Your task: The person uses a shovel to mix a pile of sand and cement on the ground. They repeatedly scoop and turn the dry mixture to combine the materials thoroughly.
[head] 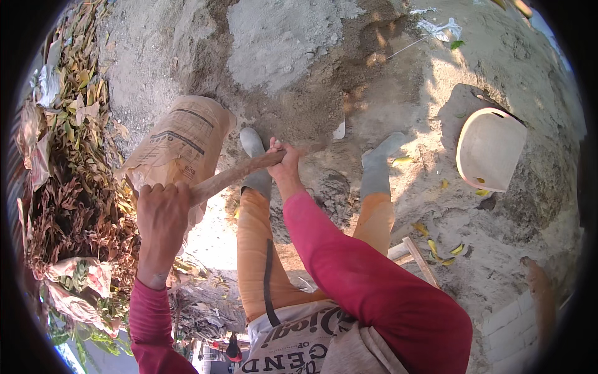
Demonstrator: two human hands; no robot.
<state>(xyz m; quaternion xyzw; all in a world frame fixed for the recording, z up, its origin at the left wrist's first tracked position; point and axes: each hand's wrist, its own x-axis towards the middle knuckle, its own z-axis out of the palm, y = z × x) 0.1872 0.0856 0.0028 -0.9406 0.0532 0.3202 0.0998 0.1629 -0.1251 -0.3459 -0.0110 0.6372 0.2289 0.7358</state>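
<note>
A wooden tool handle point(236, 175) runs slantwise in front of me. My left hand point(163, 212) is closed round its lower left end, and my right hand point(284, 161) grips it farther up, between my boots. The tool's head cannot be made out; the area past my right hand is blurred. Just beyond my left hand lies an opened brown paper sack point(187, 128) with print on it, partly hidden by that hand. Ahead of my boots, pale grey powder point(285, 42) lies on darker, brownish sand or soil point(317, 112).
Dry leaves and torn wrapping point(70, 187) line the left side. At the right rests a pale, cut-open plastic container point(490, 149). A wooden frame piece point(420, 262) lies behind my right leg, and pale blocks point(511, 332) are at lower right. White plastic scraps point(439, 30) lie at upper right.
</note>
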